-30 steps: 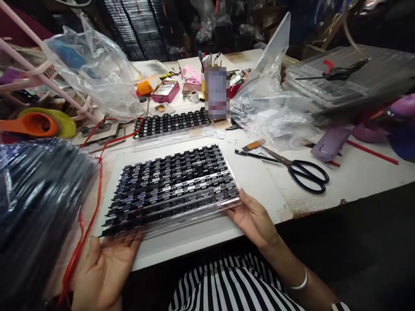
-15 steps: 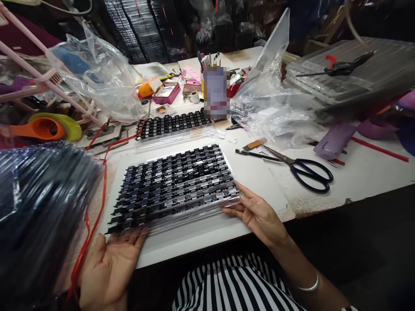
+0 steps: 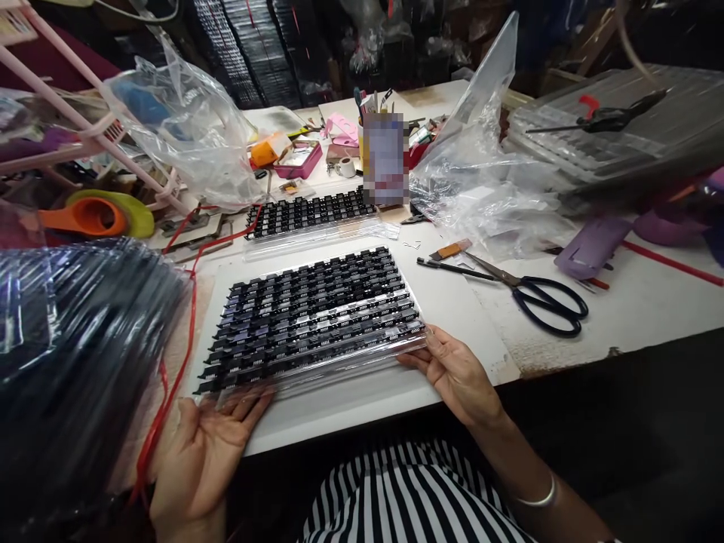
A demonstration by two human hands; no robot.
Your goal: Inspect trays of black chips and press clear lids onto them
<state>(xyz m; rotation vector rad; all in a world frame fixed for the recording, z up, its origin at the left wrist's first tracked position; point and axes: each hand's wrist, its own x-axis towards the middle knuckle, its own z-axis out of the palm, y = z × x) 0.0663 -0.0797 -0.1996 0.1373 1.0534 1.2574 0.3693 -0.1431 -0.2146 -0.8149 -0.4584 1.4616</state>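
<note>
A white worktable (image 3: 520,339) is stretching out beneath and beyond both grips. Left of the left grip, a plastic-wrapped dark bundle (image 3: 84,332) is lying. Between the hands, a clear plastic tray (image 3: 339,354) is holding rows of black clips (image 3: 317,302); past it, a second tray (image 3: 317,237) of similar pieces is resting. The left hand (image 3: 207,452) is staying open, palm up, fingers reaching under the near left corner. The right hand (image 3: 458,377) is pinching the near right corner. Black-handled scissors (image 3: 514,283) are lying beyond and right of that pinch.
</note>
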